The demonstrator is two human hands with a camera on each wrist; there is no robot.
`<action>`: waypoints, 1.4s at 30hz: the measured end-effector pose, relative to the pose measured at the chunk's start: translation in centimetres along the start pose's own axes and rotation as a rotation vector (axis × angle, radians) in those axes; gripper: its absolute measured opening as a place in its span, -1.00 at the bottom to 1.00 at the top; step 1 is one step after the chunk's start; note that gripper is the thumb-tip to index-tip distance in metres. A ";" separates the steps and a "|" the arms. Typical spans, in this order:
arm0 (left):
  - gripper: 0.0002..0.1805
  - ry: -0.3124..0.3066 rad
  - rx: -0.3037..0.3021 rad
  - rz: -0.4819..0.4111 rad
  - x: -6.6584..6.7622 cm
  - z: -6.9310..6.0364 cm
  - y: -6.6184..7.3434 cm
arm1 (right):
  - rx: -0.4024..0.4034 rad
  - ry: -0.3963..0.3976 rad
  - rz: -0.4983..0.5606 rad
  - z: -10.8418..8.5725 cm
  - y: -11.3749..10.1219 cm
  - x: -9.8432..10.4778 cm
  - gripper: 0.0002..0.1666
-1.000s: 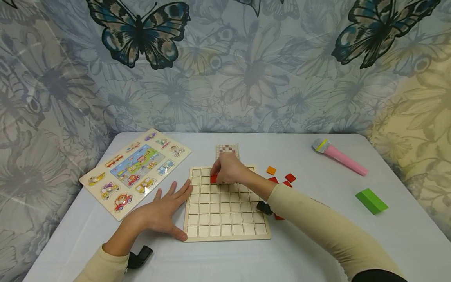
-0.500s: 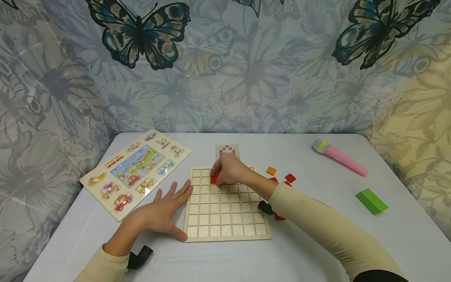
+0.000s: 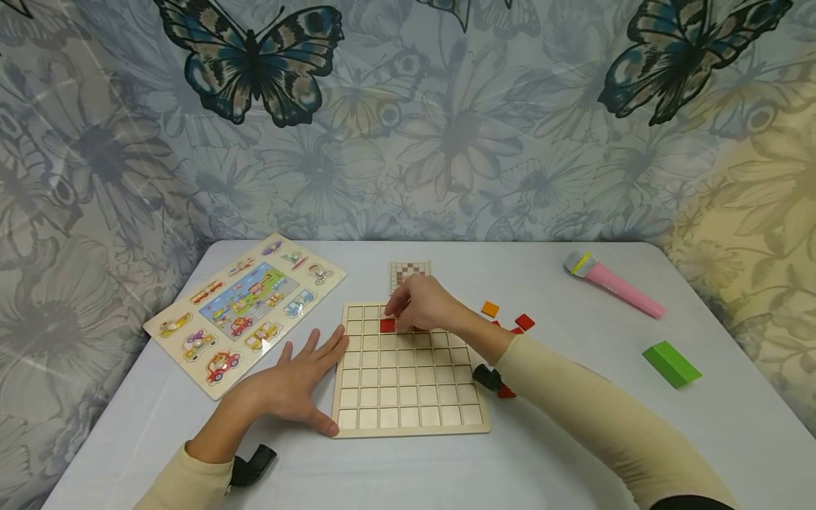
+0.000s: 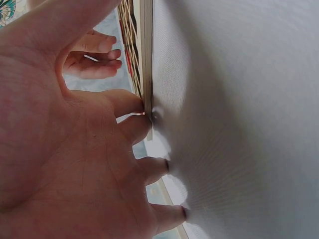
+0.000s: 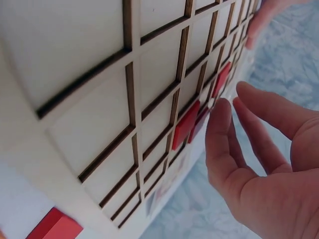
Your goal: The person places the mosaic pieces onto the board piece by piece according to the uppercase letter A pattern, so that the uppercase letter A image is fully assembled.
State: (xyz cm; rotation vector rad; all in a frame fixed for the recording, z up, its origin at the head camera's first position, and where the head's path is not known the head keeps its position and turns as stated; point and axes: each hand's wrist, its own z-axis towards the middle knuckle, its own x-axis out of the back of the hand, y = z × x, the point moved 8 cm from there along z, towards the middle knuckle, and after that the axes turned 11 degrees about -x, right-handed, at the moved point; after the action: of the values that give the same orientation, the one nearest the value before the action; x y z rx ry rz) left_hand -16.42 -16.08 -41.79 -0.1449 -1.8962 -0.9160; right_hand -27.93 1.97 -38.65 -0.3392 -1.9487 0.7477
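A wooden grid board (image 3: 408,389) lies on the table with a red square tile (image 3: 387,325) set in its upper part. The right wrist view shows another red tile (image 5: 186,125) in the grid, and a darker red one beyond it. Over the board's far rows hovers my right hand (image 3: 426,304), thumb and fingers apart, nothing between them, just off the tiles. My left hand (image 3: 287,386) spreads its fingers along the board's left side, thumb at the near-left corner; in the left wrist view its fingertips (image 4: 137,129) touch the board's edge.
Right of the board lie loose red tiles (image 3: 525,322) and an orange tile (image 3: 490,309), some behind the right forearm. A pattern card (image 3: 408,269) is behind the board. A vehicle puzzle (image 3: 306,258) lies left; a pink toy microphone (image 3: 625,289) and green block (image 3: 672,365) lie right.
My right hand has let go of the red tile and lifted slightly up and to the right, so more of the tile shows in the grid. The left hand stays put.
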 end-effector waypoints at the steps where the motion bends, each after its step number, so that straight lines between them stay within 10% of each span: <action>1: 0.56 0.000 0.001 0.001 0.0 0.0 0.0 | -0.004 -0.002 0.010 -0.1 0.2 0.1 -0.75; 42: 0.54 0.003 -0.007 -0.015 -0.1 0.1 -0.2 | -0.098 0.120 0.126 -6.2 9.4 7.4 -0.69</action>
State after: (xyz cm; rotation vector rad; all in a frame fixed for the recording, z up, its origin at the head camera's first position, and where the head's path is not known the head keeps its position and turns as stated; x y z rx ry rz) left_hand -16.51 -16.14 -42.00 -0.1337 -1.8940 -0.9325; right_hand -26.75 15.30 -37.38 -0.5585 -1.8666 0.6970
